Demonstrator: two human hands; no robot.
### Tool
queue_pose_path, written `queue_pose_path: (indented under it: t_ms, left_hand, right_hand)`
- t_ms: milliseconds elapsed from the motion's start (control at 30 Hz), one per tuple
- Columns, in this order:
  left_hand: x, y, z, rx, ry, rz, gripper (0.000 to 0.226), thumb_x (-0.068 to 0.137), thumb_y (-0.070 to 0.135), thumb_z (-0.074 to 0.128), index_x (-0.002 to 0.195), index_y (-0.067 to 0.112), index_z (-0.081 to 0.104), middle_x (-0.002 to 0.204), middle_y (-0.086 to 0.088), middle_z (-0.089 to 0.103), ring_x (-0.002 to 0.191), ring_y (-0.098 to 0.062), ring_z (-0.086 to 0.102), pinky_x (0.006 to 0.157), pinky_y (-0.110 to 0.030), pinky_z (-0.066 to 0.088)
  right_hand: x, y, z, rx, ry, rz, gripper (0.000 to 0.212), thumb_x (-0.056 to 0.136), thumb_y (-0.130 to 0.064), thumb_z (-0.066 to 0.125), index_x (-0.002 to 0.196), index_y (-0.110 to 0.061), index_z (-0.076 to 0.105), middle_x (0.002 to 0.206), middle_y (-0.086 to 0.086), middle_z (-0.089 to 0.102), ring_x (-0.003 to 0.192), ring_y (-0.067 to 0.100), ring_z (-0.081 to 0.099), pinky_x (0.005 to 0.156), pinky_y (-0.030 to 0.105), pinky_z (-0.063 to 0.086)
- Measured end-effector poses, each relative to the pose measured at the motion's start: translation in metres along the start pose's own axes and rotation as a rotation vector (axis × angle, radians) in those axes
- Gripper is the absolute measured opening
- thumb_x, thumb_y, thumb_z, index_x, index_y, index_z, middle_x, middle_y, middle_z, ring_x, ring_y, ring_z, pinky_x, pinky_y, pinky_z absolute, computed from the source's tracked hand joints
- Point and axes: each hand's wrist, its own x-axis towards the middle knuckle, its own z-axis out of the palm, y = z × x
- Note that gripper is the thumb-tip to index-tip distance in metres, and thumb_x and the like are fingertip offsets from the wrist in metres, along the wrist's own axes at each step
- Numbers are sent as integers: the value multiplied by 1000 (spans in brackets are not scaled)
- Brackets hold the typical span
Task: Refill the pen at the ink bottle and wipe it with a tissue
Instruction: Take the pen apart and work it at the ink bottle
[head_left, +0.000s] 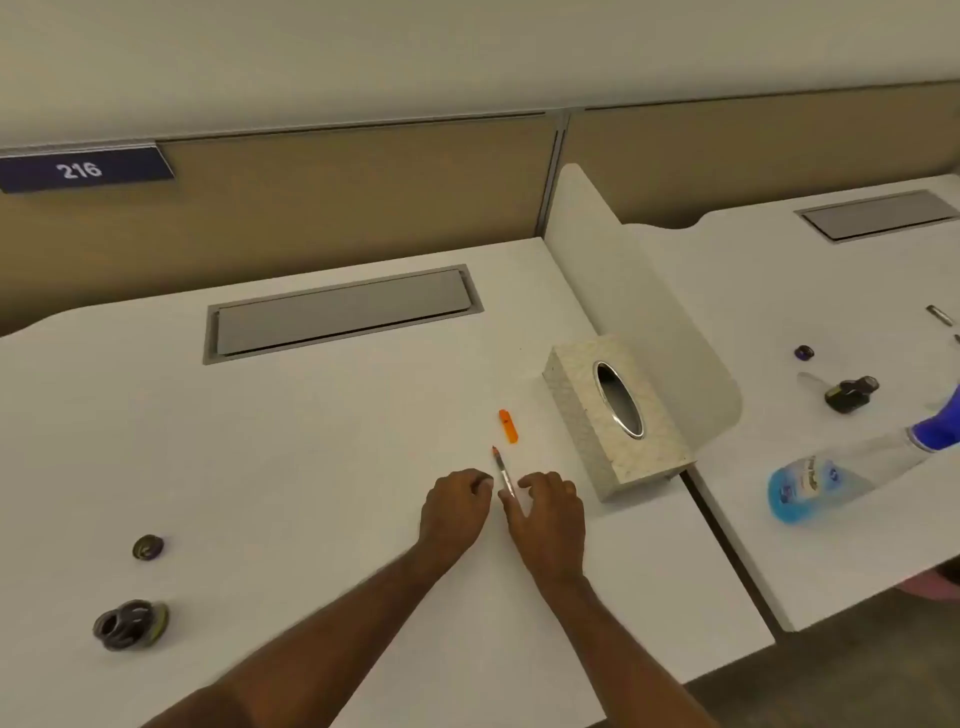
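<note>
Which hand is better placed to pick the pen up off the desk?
Right. The right hand has fingers alongside the pen, seemingly touching it; the left hand rests curled just beside it.

One legible marking was recorded: the number "216", in white figures, stood on a dark blue nameplate (85, 169) fixed at the upper left of the tan partition panel (353, 197). A label was present on the clear bottle (815, 478) holding blue liquid at right, but its print was too blurred to read.
</note>
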Motion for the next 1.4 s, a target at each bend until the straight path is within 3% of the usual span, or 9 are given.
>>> queue_pose_path:
  t_ms: [133,367,567,667,833,1000,1167,1300,1400]
  left_hand:
    - [3,4,-2,-60,-16,-93,28,95,30,50,89,16,74,82,2,76,71,-18,69,74,-41,60]
    - [-1,-3,-20,-265,-16,-178,25,96,22,52,99,13,75,80,1,76,57,-17,67,66,-34,60]
    - [-24,-2,-64,-575,-5,-160,27,98,23,53,119,12,68,97,1,76,86,-16,73,74,-35,61]
    - [-46,5,-94,-744,-28,-111,25,98,22,54,118,16,69,103,-1,77,98,-15,73,78,-38,62]
    - [-83,8,-130,-888,-33,-39,27,100,20,51,116,10,70,104,-7,77,100,-19,73,81,-38,61]
    - [-107,-2,-151,-977,38,-39,27,100,20,48,107,7,71,99,-11,78,98,-25,73,80,-34,59]
    - [-119,-13,-168,-1019,38,-30,27,101,18,48,100,3,70,97,-18,77,96,-32,73,83,-39,60]
    - [-129,-19,-172,-983,129,-28,24,98,16,54,92,4,74,88,-17,77,78,-29,73,69,-33,58]
    - [-133,-21,-171,-1001,211,-37,22,96,15,56,90,7,75,86,-16,77,81,-32,74,69,-34,60]
  right_hand:
    - [13,-9,-3,-51,-49,31,25,82,-44,72,87,-19,67,86,-4,65,80,15,58,66,29,49]
    - [16,-16,-7,-16,-65,63,16,81,-32,74,80,-17,67,80,-1,66,76,17,58,62,30,49]
    - [-3,-53,-42,322,-67,84,11,84,-31,75,84,-24,66,83,-12,66,80,10,58,67,22,50]
    - [-19,-79,-69,501,-157,103,10,86,-31,73,83,-25,66,78,-12,69,77,8,64,64,15,48]
    - [-44,-122,-104,726,-402,154,10,88,-29,71,84,-22,66,68,-4,76,65,11,72,55,26,57]
    - [-58,-152,-110,830,-581,190,14,91,-30,67,93,-16,68,73,4,77,61,20,72,54,31,58]
    - [-68,-168,-105,982,-843,147,27,102,-25,49,109,-11,71,84,13,75,67,26,70,58,32,58]
    - [-74,-173,-103,867,-787,14,25,102,-21,50,107,-13,73,81,11,75,68,24,73,62,34,62]
    - [-78,-178,-98,725,-667,-101,21,100,-23,55,99,-20,75,76,4,75,70,19,74,63,34,64]
